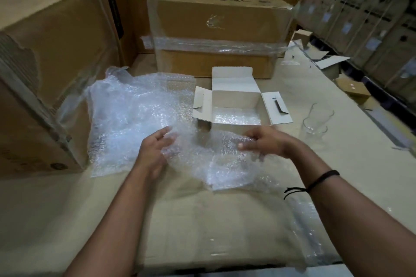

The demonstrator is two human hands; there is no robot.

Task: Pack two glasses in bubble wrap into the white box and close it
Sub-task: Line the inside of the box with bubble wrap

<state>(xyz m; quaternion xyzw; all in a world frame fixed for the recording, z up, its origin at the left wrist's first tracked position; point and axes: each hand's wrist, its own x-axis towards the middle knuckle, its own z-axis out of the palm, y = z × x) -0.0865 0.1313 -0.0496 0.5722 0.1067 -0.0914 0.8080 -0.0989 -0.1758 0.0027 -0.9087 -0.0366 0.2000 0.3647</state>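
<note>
Wrapping is barely getting started: left hand point(155, 148) and right hand point(263, 141) are both pinching a loose wrap sheet point(202, 159) just in front of the open box point(236, 98), glasses point(315, 121) are sitting bare off to the right, so I'm guessing next is spreading it flat and grabbing one.

Blk thread band point(323, 178) — R wrist point(300, 161)

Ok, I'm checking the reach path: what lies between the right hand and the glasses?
Head view: only bare table between the right hand and the glasses; the bubble wrap it holds spreads the other way.
</note>
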